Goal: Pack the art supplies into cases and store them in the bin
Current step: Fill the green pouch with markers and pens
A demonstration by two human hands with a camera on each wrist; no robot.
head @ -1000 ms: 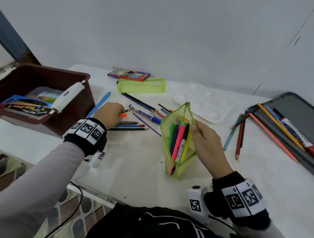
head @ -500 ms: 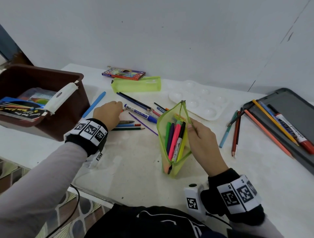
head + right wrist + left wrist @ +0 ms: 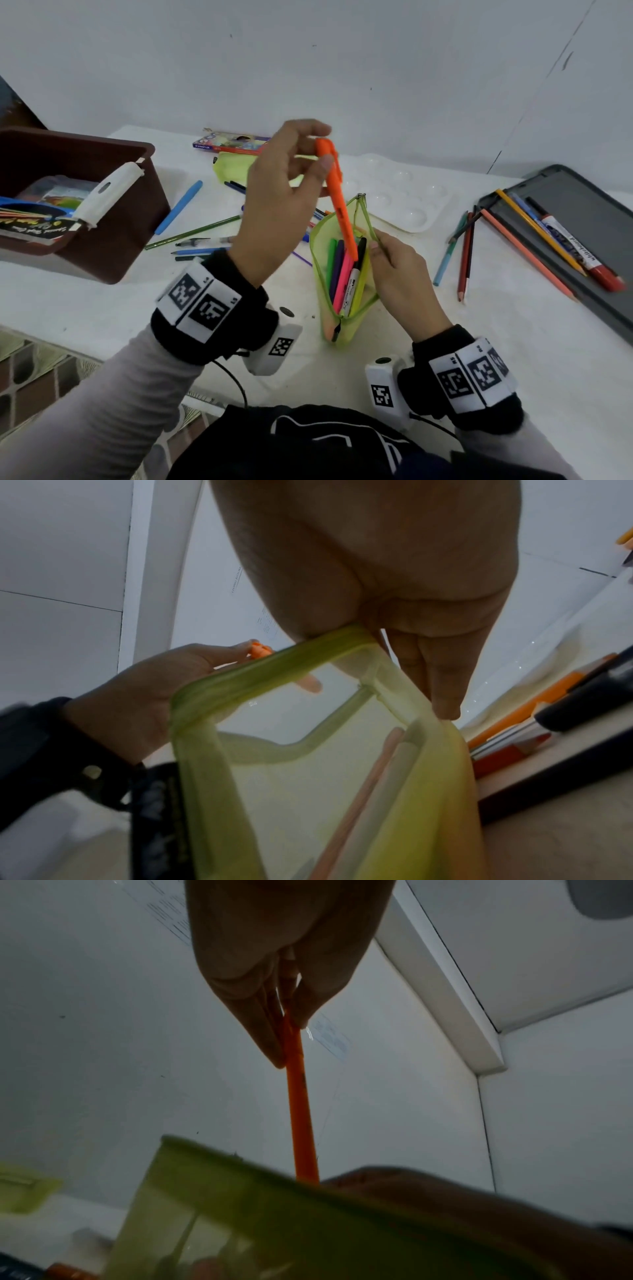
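White counter (image 3: 513, 359) against a plain white wall (image 3: 342, 68). Patterned tiled floor (image 3: 27, 380) lower left. Black cable (image 3: 236, 383) hangs off the counter's front edge.

Orange marker (image 3: 337, 202) is tilted, tip down in the mouth of the open green mesh case (image 3: 342, 274), which stands on the desk with markers inside. Brown bin (image 3: 102, 192) sits far left.
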